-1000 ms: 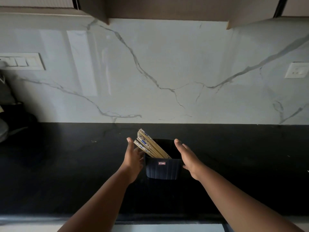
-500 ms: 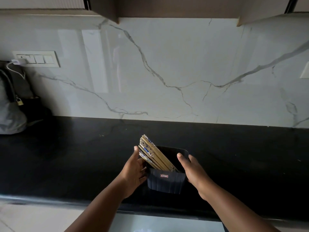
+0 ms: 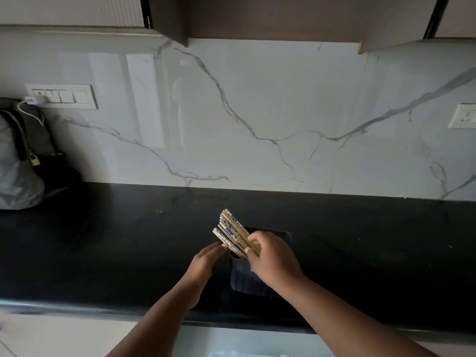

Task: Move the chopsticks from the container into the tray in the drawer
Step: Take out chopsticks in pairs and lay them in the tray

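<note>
A bundle of wooden chopsticks [image 3: 231,230] with blue-and-white patterned tops leans to the upper left out of a dark square container [image 3: 244,279] on the black counter [image 3: 116,253]. My right hand [image 3: 273,258] reaches over the container's mouth, and its thumb and fingers curl round the chopsticks' shafts. My left hand [image 3: 206,261] lies against the container's left side, fingers straight, fingertips close under the chopstick tops. The drawer and its tray are not clearly visible; only a pale edge [image 3: 231,354] shows at the bottom of the frame.
A grey bag [image 3: 18,173] with a padlock stands at the counter's far left below a switch panel [image 3: 61,96] with a plugged-in white cable. A socket [image 3: 463,115] is on the marble wall at right. Cupboards [image 3: 257,16] hang overhead.
My right hand left the container's right side, moved over its mouth and closed on the chopsticks. The left hand stayed at the left side. The camera tilted slightly.
</note>
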Action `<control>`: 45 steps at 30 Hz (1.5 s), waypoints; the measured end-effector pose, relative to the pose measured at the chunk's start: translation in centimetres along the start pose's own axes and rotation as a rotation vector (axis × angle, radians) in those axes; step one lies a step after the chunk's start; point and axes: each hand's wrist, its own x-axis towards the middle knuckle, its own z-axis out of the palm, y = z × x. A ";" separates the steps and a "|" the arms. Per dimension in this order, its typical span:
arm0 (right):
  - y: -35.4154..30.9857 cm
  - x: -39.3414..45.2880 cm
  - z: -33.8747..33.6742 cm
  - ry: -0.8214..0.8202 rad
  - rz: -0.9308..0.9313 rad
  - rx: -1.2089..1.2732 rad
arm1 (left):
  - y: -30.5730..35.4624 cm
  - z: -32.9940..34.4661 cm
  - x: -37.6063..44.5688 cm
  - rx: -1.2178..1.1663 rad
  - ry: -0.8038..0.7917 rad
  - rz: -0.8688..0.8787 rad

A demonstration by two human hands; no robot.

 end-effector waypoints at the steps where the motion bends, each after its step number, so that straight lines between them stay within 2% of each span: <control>1: -0.7 0.5 0.4 -0.028 0.001 0.014 | -0.3 -0.2 -0.3 0.055 0.000 0.027; 4: -2.4 1.9 1.8 -0.072 -0.003 0.001 | -1.6 -1.1 -0.7 0.283 -0.012 0.063; 9: -4.0 2.7 4.0 -0.084 0.006 -0.173 | -3.9 -1.9 -0.6 0.807 -0.011 0.107; 12: -3.9 2.8 4.5 -0.039 0.018 -0.202 | -4.4 -2.0 -0.5 0.914 -0.025 0.103; 16: -3.4 3.0 4.3 -0.029 0.009 -0.232 | -4.7 -2.1 -0.4 0.940 -0.027 0.092; 21: -2.5 4.4 0.5 -0.063 -0.040 -0.113 | -3.5 -2.6 -0.6 0.836 0.060 0.180; 27: -3.4 8.2 -9.8 -0.081 0.023 0.486 | 5.7 -2.2 -1.7 0.484 0.272 0.564; 30: -4.8 8.8 -13.4 -0.075 0.020 0.714 | 10.7 -0.5 -2.6 0.274 0.134 0.608; 35: -6.1 8.9 -15.5 -0.052 -0.011 0.853 | 15.0 3.1 -3.1 0.124 -0.141 0.538; 42: -5.6 8.3 -15.5 -0.033 0.027 0.853 | 15.0 4.3 -2.7 0.075 -0.144 0.472; 45: -5.6 8.0 -16.5 0.062 -0.033 0.885 | 14.8 3.6 -2.2 -0.015 -0.170 0.389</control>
